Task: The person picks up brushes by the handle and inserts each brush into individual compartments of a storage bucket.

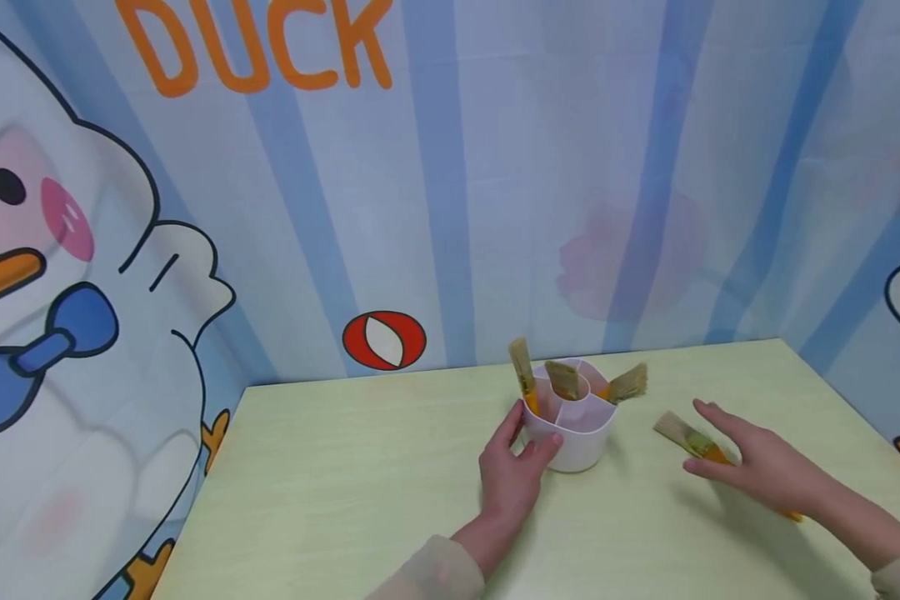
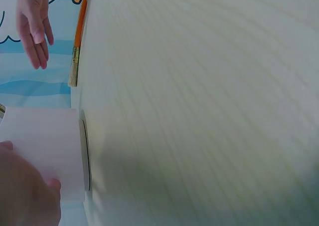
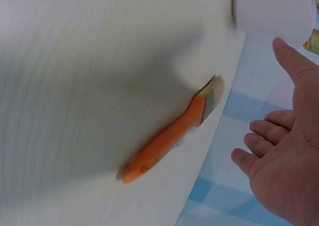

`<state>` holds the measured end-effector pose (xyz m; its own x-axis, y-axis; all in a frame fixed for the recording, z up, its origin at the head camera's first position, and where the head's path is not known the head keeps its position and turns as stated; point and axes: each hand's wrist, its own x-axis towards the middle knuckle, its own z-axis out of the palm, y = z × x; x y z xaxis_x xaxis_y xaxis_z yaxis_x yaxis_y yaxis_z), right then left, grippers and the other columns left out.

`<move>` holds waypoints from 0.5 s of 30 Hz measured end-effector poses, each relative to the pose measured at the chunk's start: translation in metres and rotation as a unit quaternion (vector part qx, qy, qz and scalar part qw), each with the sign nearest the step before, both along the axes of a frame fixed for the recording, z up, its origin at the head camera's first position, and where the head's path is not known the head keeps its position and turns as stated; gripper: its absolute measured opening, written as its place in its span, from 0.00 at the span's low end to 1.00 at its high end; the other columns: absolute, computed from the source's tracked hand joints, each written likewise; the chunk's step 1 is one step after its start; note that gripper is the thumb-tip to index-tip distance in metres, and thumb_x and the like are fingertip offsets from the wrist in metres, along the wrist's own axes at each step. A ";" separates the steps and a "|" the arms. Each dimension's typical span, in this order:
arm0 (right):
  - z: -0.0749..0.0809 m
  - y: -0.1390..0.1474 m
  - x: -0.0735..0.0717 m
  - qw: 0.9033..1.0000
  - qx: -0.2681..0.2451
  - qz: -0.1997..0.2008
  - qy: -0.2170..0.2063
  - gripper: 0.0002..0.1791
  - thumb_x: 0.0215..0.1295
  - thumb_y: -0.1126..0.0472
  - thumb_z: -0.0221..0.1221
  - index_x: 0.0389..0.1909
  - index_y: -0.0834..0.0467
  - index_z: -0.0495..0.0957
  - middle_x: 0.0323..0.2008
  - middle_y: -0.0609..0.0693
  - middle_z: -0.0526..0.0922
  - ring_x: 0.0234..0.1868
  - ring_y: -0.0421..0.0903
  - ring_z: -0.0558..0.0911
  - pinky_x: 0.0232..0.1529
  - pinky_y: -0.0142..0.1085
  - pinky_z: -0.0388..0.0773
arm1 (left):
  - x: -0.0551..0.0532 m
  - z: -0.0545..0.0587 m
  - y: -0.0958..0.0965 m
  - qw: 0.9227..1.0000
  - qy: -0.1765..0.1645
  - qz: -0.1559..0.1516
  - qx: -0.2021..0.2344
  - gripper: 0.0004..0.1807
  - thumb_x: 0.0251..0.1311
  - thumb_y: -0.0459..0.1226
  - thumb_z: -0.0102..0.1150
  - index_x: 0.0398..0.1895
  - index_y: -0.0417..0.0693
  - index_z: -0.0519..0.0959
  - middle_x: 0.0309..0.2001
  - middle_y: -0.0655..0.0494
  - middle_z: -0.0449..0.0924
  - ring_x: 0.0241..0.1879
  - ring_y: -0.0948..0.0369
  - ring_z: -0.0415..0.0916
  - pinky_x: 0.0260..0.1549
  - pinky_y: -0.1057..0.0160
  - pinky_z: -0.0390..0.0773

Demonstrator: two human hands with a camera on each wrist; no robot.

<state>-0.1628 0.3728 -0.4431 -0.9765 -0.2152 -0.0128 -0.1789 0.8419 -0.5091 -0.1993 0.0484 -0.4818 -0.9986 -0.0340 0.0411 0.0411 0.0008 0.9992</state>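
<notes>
A white round organizer point(image 1: 579, 446) with several compartments stands upright on the table. Three paintbrushes are in it: one leaning left point(image 1: 523, 371), one near the middle point(image 1: 564, 381) and one tilted right point(image 1: 629, 384). My left hand point(image 1: 510, 475) grips the organizer's left side, thumb across its front. Another paintbrush point(image 3: 167, 138), with an orange handle and pale bristles, lies on the table to the right. Over that brush hovers my right hand point(image 1: 772, 467), thumb and fingers spread apart. The right wrist view shows this hand point(image 3: 294, 156) holding nothing and apart from the brush.
The pale yellow-green table point(image 1: 360, 483) ends at a blue striped backdrop point(image 1: 502, 183) along its back edge. A large cartoon duck point(image 1: 67, 400) is printed on the left side of the backdrop.
</notes>
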 end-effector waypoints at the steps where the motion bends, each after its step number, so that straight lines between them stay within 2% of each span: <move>1: -0.001 0.004 -0.001 1.000 0.006 0.002 -0.003 0.54 0.72 0.42 0.68 0.83 0.70 0.54 0.77 0.79 0.58 0.73 0.81 0.63 0.62 0.75 0.71 | 0.000 0.000 0.000 1.000 -0.001 0.001 0.000 0.39 0.64 0.39 0.77 0.78 0.45 0.73 0.75 0.49 0.74 0.75 0.46 0.70 0.64 0.53 0.81; 9: -0.014 0.022 -0.009 0.997 0.072 0.002 -0.006 0.55 0.69 0.41 0.70 0.79 0.76 0.57 0.75 0.83 0.57 0.72 0.83 0.61 0.64 0.76 0.66 | -0.001 0.000 0.001 1.000 -0.014 -0.001 0.003 0.40 0.64 0.40 0.77 0.78 0.47 0.72 0.76 0.51 0.73 0.76 0.47 0.70 0.64 0.53 0.80; 15: -0.024 0.027 -0.012 0.995 0.103 0.013 0.013 0.50 0.69 0.42 0.70 0.74 0.77 0.65 0.72 0.82 0.63 0.72 0.81 0.64 0.67 0.75 0.64 | -0.001 -0.001 0.001 1.000 -0.008 -0.002 0.004 0.40 0.64 0.40 0.77 0.78 0.46 0.72 0.76 0.50 0.74 0.75 0.47 0.70 0.64 0.53 0.80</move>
<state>-0.1748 0.4002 -0.4672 -0.9711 -0.2364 -0.0333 -0.2135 0.9225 -0.3217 -0.2004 0.0498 -0.4825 -0.9992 -0.0311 0.0252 0.0254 -0.0071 0.9997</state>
